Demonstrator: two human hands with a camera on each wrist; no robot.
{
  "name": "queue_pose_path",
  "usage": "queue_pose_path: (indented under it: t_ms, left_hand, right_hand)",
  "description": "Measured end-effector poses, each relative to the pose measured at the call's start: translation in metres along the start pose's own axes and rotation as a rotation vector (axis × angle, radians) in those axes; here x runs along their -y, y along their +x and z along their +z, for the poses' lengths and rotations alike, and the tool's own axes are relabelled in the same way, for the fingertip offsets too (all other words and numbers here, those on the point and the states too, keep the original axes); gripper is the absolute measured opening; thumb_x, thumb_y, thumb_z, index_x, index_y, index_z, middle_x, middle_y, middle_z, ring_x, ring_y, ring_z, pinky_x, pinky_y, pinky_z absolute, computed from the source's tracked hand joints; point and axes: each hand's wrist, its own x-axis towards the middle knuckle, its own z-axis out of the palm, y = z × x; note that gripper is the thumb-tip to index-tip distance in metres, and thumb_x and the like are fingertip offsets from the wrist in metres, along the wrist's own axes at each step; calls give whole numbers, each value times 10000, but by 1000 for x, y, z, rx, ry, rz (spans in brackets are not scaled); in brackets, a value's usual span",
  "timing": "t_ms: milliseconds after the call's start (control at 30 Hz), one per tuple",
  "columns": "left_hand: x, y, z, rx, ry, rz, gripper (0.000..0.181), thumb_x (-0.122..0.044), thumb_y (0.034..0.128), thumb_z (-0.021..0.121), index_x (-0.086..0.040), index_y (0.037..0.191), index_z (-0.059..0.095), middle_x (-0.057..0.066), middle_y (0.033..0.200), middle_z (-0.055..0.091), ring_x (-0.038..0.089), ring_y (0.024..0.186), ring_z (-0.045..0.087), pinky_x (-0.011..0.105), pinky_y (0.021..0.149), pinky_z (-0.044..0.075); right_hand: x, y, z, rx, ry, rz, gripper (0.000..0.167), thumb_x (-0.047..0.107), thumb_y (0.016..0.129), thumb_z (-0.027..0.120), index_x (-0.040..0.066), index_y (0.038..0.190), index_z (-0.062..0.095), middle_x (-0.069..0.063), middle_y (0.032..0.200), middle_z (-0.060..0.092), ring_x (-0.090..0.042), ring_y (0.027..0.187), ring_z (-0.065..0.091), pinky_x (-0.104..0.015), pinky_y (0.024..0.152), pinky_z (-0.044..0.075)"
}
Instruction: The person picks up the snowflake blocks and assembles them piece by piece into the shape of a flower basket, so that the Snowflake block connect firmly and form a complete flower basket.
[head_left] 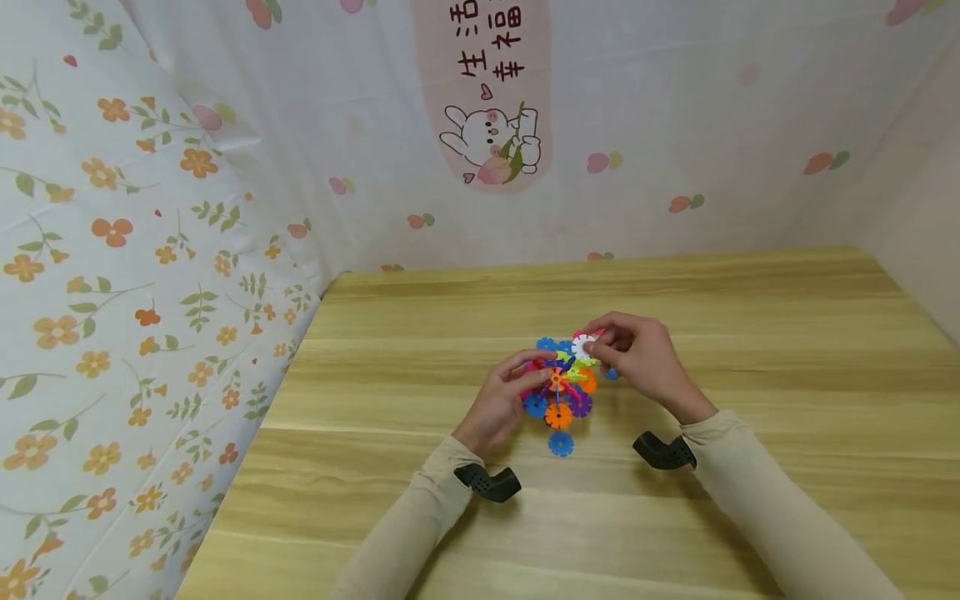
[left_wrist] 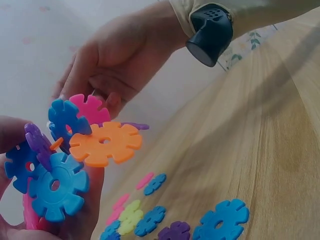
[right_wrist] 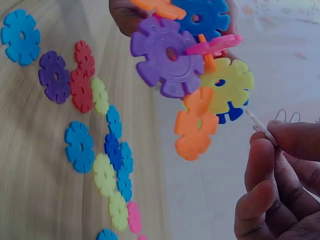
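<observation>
Left hand (head_left: 497,398): As its thumb and fingers curl in about the disc cluster (head_left: 557,379), it grips that cluster from 9 o'clock in the head view.
Disc cluster: held up over the wooden table (head_left: 795,375), made of notched plastic discs slotted together at angles; in the right-wrist view a purple disc (right_wrist: 152,60) faces the camera, with a yellow disc (right_wrist: 238,76) at 4 o'clock from it and an orange disc (right_wrist: 185,134) at 5.
Right hand (head_left: 641,354): thumb and bent fingers pinch the white disc (head_left: 581,345); the hand lies between 2 and 3 o'clock from the cluster.
White disc: 1 o'clock on the cluster in the head view; edge-on in the right-wrist view, its free end aimed at 11 o'clock, just beside the yellow disc. Whether they touch, I cannot tell.
Loose discs (right_wrist: 73,137): on the table between 6 and 9 o'clock from the purple disc in that view, in red, blue, yellow, purple and pink, some overlapping.
Rabbit drawing (head_left: 480,129): on the white cloth at 11 o'clock from the cluster.
</observation>
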Motion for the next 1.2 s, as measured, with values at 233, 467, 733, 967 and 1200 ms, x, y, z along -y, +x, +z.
queue_pose_path:
  t_ms: [233,467,733,967,1200]
  left_hand:
    - [-3,1,1,13,-1,-8,332,-95,1009,548,30,1317,562,74,1206,597,152,1048,591,226,910,496]
    - [-4,1,3,4,-25,-12,277,-76,1000,559,-23,1265,622,49,1163,622,148,1024,604,233,893,508]
    - [-3,2,2,29,-5,-19,288,-70,995,566,-13,1272,616,111,1254,598,155,1010,618,243,891,524]
    - [-4,3,2,58,5,-45,289,-86,999,566,-49,1279,625,205,1361,518,149,1023,634,241,890,541]
    - [-4,3,0,71,27,-52,313,-97,993,583,-13,1294,607,190,1347,528,149,1009,640,241,882,544]
  right_hand:
    - [0,-1,3,-24,-28,-21,149,84,913,709,37,1054,709,-145,765,694,-230,579,635,-276,528,519]
    - [2,0,3,-49,-89,-46,130,43,902,706,29,1030,711,-141,742,685,-168,549,620,-261,514,511]
    - [4,0,1,-18,-104,-54,122,30,903,697,20,1021,726,-132,750,694,-123,543,607,-266,505,502]
    - [7,1,-1,-22,-163,-114,110,26,896,704,35,996,747,-88,760,705,-176,584,622,-245,531,502]
    - [9,1,-1,-11,-204,-176,91,15,883,714,26,966,751,-56,740,694,-120,570,587,-237,536,503]
